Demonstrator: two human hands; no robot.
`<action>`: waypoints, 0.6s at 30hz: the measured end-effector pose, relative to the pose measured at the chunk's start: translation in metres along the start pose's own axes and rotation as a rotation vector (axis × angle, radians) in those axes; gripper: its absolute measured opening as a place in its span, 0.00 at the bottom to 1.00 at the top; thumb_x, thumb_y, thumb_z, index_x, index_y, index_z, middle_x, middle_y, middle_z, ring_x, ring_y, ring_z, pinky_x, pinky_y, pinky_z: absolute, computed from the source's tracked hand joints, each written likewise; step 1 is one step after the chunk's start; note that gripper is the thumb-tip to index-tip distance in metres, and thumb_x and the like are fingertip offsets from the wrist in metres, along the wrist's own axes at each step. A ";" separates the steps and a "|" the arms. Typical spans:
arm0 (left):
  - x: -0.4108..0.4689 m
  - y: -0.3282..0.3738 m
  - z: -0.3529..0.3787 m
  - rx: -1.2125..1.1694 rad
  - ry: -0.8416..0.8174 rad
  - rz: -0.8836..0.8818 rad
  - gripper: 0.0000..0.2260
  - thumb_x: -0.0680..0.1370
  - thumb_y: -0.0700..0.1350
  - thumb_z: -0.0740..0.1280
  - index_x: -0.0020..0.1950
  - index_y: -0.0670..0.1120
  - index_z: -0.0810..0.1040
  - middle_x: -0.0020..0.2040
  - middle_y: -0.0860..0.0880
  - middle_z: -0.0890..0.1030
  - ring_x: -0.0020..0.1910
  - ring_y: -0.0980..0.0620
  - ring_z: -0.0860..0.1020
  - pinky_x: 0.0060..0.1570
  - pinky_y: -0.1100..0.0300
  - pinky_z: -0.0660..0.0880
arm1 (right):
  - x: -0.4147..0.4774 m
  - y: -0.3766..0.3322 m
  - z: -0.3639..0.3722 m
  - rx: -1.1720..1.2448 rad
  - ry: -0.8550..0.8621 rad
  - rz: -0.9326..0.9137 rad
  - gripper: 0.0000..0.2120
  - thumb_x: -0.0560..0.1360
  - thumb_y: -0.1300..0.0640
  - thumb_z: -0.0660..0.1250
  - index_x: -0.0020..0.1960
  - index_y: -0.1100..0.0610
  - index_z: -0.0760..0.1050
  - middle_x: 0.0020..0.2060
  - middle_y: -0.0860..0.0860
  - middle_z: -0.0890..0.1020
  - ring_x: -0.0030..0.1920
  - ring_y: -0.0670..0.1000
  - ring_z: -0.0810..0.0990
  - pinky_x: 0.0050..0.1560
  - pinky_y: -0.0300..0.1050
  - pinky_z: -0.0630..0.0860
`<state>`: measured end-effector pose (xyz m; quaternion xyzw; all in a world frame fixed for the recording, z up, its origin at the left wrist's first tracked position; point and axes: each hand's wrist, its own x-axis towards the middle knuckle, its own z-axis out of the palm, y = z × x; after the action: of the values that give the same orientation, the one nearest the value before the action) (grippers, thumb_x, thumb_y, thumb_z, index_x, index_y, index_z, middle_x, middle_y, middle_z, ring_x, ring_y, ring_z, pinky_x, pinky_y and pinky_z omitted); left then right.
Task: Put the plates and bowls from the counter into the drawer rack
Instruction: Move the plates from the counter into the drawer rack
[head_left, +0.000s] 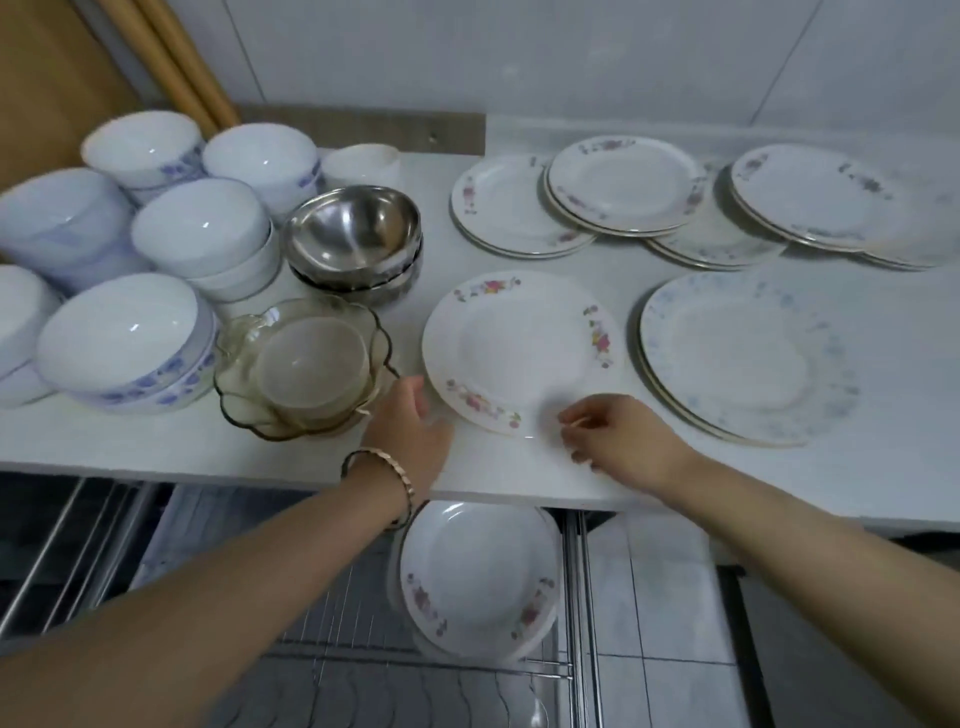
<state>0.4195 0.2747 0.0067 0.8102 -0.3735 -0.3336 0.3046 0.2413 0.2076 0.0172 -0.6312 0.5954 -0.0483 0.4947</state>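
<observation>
A white plate with pink flowers (519, 348) lies flat on the white counter (156, 447), near its front edge. My left hand (413, 431) rests at the plate's left rim, fingers touching it. My right hand (618, 439) is at the plate's near right rim, fingers curled and slightly apart, touching the edge. Neither hand has lifted it. Below the counter, the wire drawer rack (374, 670) stands open with a few flowered plates (480, 577) upright in it.
Stacks of white bowls with blue patterns (130, 343) fill the counter's left. Steel bowls (356, 234) and amber glass bowls (306, 364) sit beside my left hand. More plate stacks (623, 187) lie at the back, and a large blue-speckled plate (743, 358) to the right.
</observation>
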 end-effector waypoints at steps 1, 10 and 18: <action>0.010 0.007 0.004 0.033 -0.035 -0.005 0.17 0.76 0.42 0.61 0.63 0.36 0.71 0.57 0.42 0.78 0.55 0.45 0.77 0.54 0.56 0.73 | 0.011 -0.006 -0.012 -0.029 0.142 -0.014 0.16 0.76 0.59 0.62 0.62 0.62 0.73 0.46 0.54 0.78 0.46 0.53 0.77 0.44 0.39 0.71; 0.072 0.024 0.043 0.067 -0.062 -0.323 0.27 0.77 0.38 0.63 0.73 0.35 0.57 0.71 0.37 0.67 0.69 0.40 0.68 0.68 0.52 0.67 | 0.078 -0.001 -0.004 0.091 0.355 0.263 0.07 0.76 0.63 0.60 0.50 0.62 0.76 0.55 0.60 0.78 0.56 0.56 0.78 0.39 0.37 0.69; 0.060 -0.003 0.032 -0.300 -0.164 -0.367 0.30 0.67 0.32 0.74 0.65 0.33 0.66 0.60 0.37 0.76 0.52 0.39 0.79 0.45 0.49 0.82 | 0.062 0.030 0.001 0.342 0.507 0.169 0.10 0.75 0.59 0.65 0.55 0.61 0.76 0.45 0.53 0.77 0.48 0.53 0.75 0.53 0.44 0.71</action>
<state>0.4262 0.2197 -0.0335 0.7805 -0.1900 -0.4995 0.3243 0.2388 0.1643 -0.0362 -0.4548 0.7336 -0.2622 0.4316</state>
